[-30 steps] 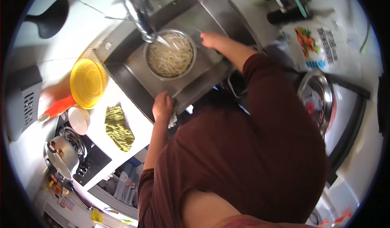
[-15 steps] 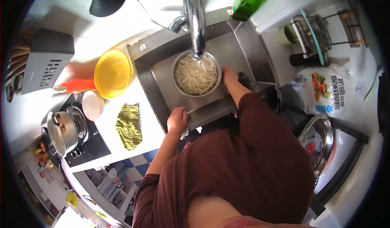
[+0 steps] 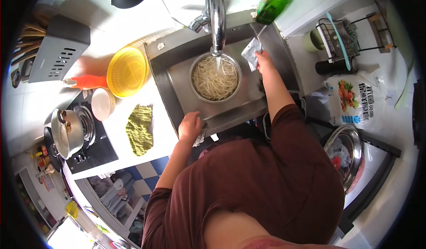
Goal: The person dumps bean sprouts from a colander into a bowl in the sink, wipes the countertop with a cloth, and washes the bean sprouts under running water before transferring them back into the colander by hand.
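Observation:
Bean sprouts fill a round metal bowl standing in the steel sink. A thin stream of water runs into it from the faucet. My right hand, right of the bowl, is closed on a crumpled silvery-white packet held over the sink. Whether that packet is foil or plastic I cannot tell. At the sink's front left corner rests my left hand, fingers loosely apart, with nothing seen in it.
A yellow basket, a bowl and a green cloth lie on the left counter. Beyond them, a pot stands by the stove. A green bottle is behind the sink; a printed plastic bag lies right.
My right hand has moved up and away from beside the bowl, and the silvery packet now shows in it. My left hand stays near the sink's front edge. The view has shifted slightly.

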A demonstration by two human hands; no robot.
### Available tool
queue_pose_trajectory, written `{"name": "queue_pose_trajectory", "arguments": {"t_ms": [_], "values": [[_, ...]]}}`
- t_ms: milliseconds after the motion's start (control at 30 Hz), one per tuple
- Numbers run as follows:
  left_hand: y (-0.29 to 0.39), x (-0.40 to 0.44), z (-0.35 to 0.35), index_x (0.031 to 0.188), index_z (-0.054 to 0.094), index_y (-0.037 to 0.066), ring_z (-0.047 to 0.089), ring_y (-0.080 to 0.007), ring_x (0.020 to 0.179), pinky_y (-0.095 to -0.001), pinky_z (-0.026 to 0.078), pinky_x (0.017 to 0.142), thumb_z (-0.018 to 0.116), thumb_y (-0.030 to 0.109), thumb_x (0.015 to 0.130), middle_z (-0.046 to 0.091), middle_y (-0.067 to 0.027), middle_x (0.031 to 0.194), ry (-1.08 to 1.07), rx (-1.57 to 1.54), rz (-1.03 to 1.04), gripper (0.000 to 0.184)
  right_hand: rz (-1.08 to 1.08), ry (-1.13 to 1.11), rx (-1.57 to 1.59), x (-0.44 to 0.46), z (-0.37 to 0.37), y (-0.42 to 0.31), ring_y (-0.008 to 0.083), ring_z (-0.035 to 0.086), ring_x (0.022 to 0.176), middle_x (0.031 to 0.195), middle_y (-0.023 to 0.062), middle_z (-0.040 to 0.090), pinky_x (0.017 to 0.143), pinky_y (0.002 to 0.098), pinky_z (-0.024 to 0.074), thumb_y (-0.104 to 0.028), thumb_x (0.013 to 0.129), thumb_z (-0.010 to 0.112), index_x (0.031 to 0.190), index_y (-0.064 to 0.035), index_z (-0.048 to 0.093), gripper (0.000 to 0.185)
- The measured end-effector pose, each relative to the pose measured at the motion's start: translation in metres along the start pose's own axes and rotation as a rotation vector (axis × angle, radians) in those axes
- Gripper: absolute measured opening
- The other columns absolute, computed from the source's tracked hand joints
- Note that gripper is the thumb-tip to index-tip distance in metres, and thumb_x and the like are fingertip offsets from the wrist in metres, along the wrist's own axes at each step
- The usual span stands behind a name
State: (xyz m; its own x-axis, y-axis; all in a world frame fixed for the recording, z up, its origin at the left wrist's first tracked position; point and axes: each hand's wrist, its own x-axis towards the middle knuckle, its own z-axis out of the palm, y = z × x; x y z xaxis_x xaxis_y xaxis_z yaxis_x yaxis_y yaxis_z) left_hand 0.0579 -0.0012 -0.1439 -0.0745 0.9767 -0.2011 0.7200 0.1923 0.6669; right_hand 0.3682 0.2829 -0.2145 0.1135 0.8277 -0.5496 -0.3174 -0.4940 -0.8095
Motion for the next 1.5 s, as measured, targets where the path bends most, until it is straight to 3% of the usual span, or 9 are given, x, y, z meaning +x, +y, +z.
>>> {"name": "queue_pose_trajectory", "arguments": {"t_ms": [267,367,467,600,667,733,800,1000,1500], "values": [[-0.006,-0.012,-0.001,0.109,0.057,0.008,0.055,-0.0299,0.104,-0.0405,0.046,0.087,0.054,0.017,0.083,0.059,-0.0124,0.108,-0.042,0.018,-0.011,0.028,-0.272,-0.323,-0.009,0.022,0.080,-0.093,0.0185,0.059,0.088,0.101,0.0106,0.061,0.074,0.0304,0.0480,-0.019,0.084,0.063,0.122,0.0023,0.049,0.045],[-0.002,-0.011,-0.002,0.111,0.056,0.008,0.054,-0.0304,0.106,-0.0409,0.045,0.089,0.054,0.018,0.083,0.058,-0.0129,0.110,-0.063,0.062,0.002,0.030,-0.259,-0.006,-0.361,0.012,0.110,-0.110,0.0214,0.054,0.105,0.123,0.0139,0.050,0.085,0.0325,0.0456,-0.037,0.080,0.069,0.137,0.0011,0.032,0.078],[-0.004,-0.010,-0.001,0.113,0.055,0.008,0.053,-0.0309,0.108,-0.0410,0.045,0.090,0.054,0.018,0.084,0.057,-0.0136,0.112,-0.065,0.077,0.026,0.031,-0.742,0.200,-0.819,0.051,0.103,-0.077,0.0208,0.058,0.101,0.116,0.0168,0.059,0.083,0.0328,0.0470,-0.036,0.080,0.066,0.122,0.0026,0.049,0.060],[0.004,-0.004,-0.007,0.113,0.056,0.008,0.053,-0.0307,0.107,-0.0406,0.045,0.089,0.054,0.018,0.084,0.057,-0.0132,0.112,-0.051,0.019,0.000,0.031,-0.392,-0.398,-0.569,-0.036,0.106,-0.033,0.0151,0.060,0.076,0.082,0.0033,0.065,0.076,0.0307,0.0478,-0.007,0.086,0.054,0.087,-0.0055,0.062,0.008],[0.005,-0.002,-0.009,0.112,0.056,0.008,0.053,-0.0306,0.107,-0.0404,0.045,0.089,0.054,0.018,0.084,0.058,-0.0129,0.110,-0.030,-0.005,0.019,0.030,-0.366,-0.563,-0.948,-0.018,0.090,0.059,0.0237,0.062,0.093,0.095,0.0131,0.065,0.085,0.0374,0.0464,-0.026,0.084,0.060,0.115,-0.0063,0.056,0.037],[0.012,0.006,-0.016,0.111,0.056,0.008,0.054,-0.0306,0.106,-0.0404,0.045,0.089,0.055,0.017,0.084,0.059,-0.0125,0.110,-0.026,-0.038,0.042,0.029,-0.392,-0.460,-1.514,-0.047,0.097,0.080,0.0369,0.039,0.125,0.141,0.0233,0.032,0.102,0.0440,0.0357,-0.050,0.075,0.065,0.139,-0.0109,0.033,0.082],[0.023,0.021,-0.026,0.110,0.058,0.008,0.056,-0.0289,0.100,-0.0388,0.047,0.085,0.055,0.015,0.083,0.060,-0.0120,0.107,0.031,-0.043,0.112,0.028,-0.484,-0.334,-1.574,-0.065,0.105,0.105,0.0379,0.022,0.135,0.148,0.0199,0.014,0.104,0.0585,0.0255,-0.053,0.071,0.068,0.141,-0.0167,0.029,0.088],[0.063,0.099,-0.079,0.109,0.059,0.008,0.059,-0.0295,0.095,-0.0383,0.047,0.083,0.057,0.014,0.082,0.061,-0.0115,0.105,0.147,-0.078,0.163,0.028,-0.632,-0.556,-1.980,-0.086,0.110,0.093,0.0353,0.022,0.135,0.145,0.0166,0.024,0.101,0.0654,0.0206,-0.049,0.066,0.073,0.136,-0.0210,0.036,0.084],[0.100,0.253,-0.117,0.135,0.035,-0.004,0.054,-0.0178,0.106,-0.0272,0.047,0.083,0.051,0.011,0.087,0.049,-0.0133,0.128,0.272,-0.602,-0.055,0.052,-0.714,-0.530,-1.918,-0.092,0.105,0.098,0.0311,0.031,0.130,0.136,0.0103,0.039,0.102,0.0606,0.0214,-0.040,0.066,0.075,0.130,-0.0208,0.043,0.074]]}}
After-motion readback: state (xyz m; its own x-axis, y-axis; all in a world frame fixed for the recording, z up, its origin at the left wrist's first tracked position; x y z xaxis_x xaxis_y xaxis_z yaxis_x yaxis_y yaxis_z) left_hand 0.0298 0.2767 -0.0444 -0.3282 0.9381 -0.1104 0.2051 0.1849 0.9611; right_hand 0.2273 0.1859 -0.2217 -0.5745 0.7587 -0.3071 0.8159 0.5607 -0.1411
